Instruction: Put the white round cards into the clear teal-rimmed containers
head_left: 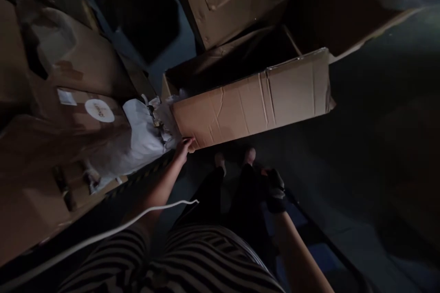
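Observation:
My left hand [184, 149] is closed on the lower left corner of a long cardboard box [240, 103], its fingers on the creased outer face. The box is open at the top, and its inside is mostly dark. Beside that corner lies a crumpled white plastic bag [146, 123]. Lower right of the box, my right hand [275, 187] wears a dark glove with a lighter grey part and is apart from the carton. Its fingers look curled, with a small orange spot at the front; what they hold, if anything, is too dark to make out.
More cardboard boxes stand at left, one with a round white sticker [99, 110]. Another large carton [227, 4] is behind the open box. A white cord [137, 216] crosses the lower left. Blue surfaces [323, 256] with a dark frame lie by my right arm.

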A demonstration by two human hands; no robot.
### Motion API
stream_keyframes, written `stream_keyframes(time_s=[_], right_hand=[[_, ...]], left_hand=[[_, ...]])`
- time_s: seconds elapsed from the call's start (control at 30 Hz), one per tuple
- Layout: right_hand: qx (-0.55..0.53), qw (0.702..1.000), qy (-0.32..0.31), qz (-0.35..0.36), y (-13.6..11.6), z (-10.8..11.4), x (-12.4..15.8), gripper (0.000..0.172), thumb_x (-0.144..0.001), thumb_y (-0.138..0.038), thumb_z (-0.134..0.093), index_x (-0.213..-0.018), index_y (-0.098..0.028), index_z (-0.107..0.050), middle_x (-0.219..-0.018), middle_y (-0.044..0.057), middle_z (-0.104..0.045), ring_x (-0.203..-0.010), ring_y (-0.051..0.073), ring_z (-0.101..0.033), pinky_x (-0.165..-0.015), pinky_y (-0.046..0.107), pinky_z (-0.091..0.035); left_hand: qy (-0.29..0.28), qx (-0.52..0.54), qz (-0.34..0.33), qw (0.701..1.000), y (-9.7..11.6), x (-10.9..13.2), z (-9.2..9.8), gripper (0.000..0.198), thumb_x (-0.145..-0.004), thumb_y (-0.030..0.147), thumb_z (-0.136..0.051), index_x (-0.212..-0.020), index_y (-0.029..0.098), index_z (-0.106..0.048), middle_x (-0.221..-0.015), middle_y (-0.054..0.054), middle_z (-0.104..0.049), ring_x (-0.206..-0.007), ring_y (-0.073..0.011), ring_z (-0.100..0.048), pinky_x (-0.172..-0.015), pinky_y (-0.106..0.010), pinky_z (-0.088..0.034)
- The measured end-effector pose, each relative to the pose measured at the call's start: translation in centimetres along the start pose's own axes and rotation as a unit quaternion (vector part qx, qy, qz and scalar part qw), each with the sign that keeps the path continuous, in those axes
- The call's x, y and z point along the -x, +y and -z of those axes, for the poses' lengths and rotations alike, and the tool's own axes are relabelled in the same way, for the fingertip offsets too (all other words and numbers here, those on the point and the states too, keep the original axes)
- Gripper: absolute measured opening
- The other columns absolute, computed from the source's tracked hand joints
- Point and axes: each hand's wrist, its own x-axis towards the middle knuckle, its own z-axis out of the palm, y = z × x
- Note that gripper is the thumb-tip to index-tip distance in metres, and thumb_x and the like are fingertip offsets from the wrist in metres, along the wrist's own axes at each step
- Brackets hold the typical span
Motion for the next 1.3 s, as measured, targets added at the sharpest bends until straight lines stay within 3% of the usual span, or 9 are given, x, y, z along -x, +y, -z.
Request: stream_keyframes(time_s=[0.13,0.23,0.47,0.53,0.7,0.8,0.97,1.17,1.3], right_hand=[[-0.053,0.998,0.028,0.003,0.4,-2.6,2.8,0.031,-0.077,-0.049,-0.056,-0.076,-0.019,-0.065,-0.072,0.006,-0.068,-0.068,0.018,-0.061,-0.061,0.030,-0.047],[-0.091,0.995,0.037,0.025,0.7,-3.4,3.4,0.031,-0.081,-0.048,-0.057,-0.082,-0.019,-0.068,-0.075,0.007,-0.070,-0.069,0.018,-0.062,-0.061,0.029,-0.049],[-0.006,0.977,0.058,0.206,4.2,-6.7,-0.5,0.029,-0.090,-0.043,-0.055,-0.078,-0.020,-0.065,-0.071,0.003,-0.067,-0.066,0.016,-0.062,-0.063,0.028,-0.050],[0.022,0.945,0.069,0.319,5.0,-8.5,-2.6,0.022,-0.091,-0.037,-0.056,-0.082,-0.020,-0.066,-0.072,0.003,-0.067,-0.068,0.016,-0.063,-0.065,0.028,-0.051],[0.063,0.813,0.052,0.577,6.7,-14.9,-8.5,0.019,-0.090,-0.027,-0.052,-0.079,-0.020,-0.066,-0.075,0.005,-0.068,-0.077,0.019,-0.063,-0.079,0.035,-0.054],[0.057,0.775,0.002,0.629,8.7,-19.7,-11.6,0.022,-0.089,-0.029,-0.050,-0.076,-0.023,-0.065,-0.074,0.004,-0.067,-0.081,0.020,-0.064,-0.095,0.042,-0.052],[0.027,0.789,-0.012,0.614,12.3,-26.4,-14.2,0.018,-0.086,-0.037,-0.055,-0.077,-0.023,-0.064,-0.084,0.006,-0.068,-0.091,0.024,-0.065,-0.099,0.050,-0.052],[-0.011,0.783,0.048,0.620,15.4,-30.1,-13.7,0.015,-0.086,-0.033,-0.059,-0.077,-0.021,-0.064,-0.092,0.010,-0.069,-0.102,0.027,-0.064,-0.086,0.044,-0.057],[0.004,0.792,0.105,0.602,16.9,-31.3,-14.9,0.014,-0.088,-0.029,-0.058,-0.080,-0.022,-0.066,-0.086,0.009,-0.069,-0.105,0.027,-0.063,-0.091,0.044,-0.055]], left_hand=[[-0.014,-0.016,-0.010,1.000,-0.1,-1.9,0.5,0.047,-0.059,0.052,-0.073,-0.088,0.016,-0.073,-0.096,-0.010,-0.074,-0.088,-0.0239,-0.065,-0.064,-0.030,-0.049],[0.012,-0.030,-0.075,0.997,0.5,-3.6,0.3,0.039,-0.066,0.050,-0.070,-0.084,0.016,-0.071,-0.091,-0.008,-0.073,-0.088,-0.0220,-0.065,-0.074,-0.032,-0.051],[0.112,-0.035,-0.267,0.957,0.0,-9.7,1.0,0.021,-0.078,0.038,-0.064,-0.081,0.018,-0.067,-0.091,-0.004,-0.070,-0.096,-0.0192,-0.062,-0.096,-0.034,-0.045],[0.141,-0.038,-0.315,0.938,-1.2,-11.3,2.1,0.020,-0.077,0.037,-0.064,-0.080,0.018,-0.067,-0.088,-0.005,-0.070,-0.092,-0.0195,-0.063,-0.094,-0.035,-0.047],[0.200,0.045,-0.348,0.915,-4.3,-13.0,3.6,0.014,-0.076,0.031,-0.066,-0.078,0.018,-0.066,-0.086,-0.004,-0.071,-0.090,-0.0192,-0.064,-0.093,-0.036,-0.048],[0.183,0.085,-0.389,0.899,-5.2,-14.0,3.5,0.010,-0.081,0.028,-0.067,-0.078,0.019,-0.066,-0.086,-0.001,-0.072,-0.092,-0.0171,-0.064,-0.099,-0.037,-0.047],[0.109,0.090,-0.436,0.889,-4.2,-16.7,4.1,0.014,-0.079,0.030,-0.072,-0.085,0.018,-0.068,-0.099,-0.003,-0.073,-0.108,-0.0214,-0.064,-0.102,-0.040,-0.046],[-0.039,0.088,-0.414,0.905,-4.1,-14.0,0.4,0.023,-0.078,0.027,-0.067,-0.100,0.019,-0.071,-0.111,-0.006,-0.072,-0.118,-0.0270,-0.061,-0.105,-0.048,-0.044],[-0.053,0.087,-0.428,0.898,-4.2,-12.9,-1.2,0.029,-0.076,0.023,-0.065,-0.104,0.019,-0.072,-0.112,-0.005,-0.072,-0.116,-0.0276,-0.062,-0.105,-0.050,-0.044]])
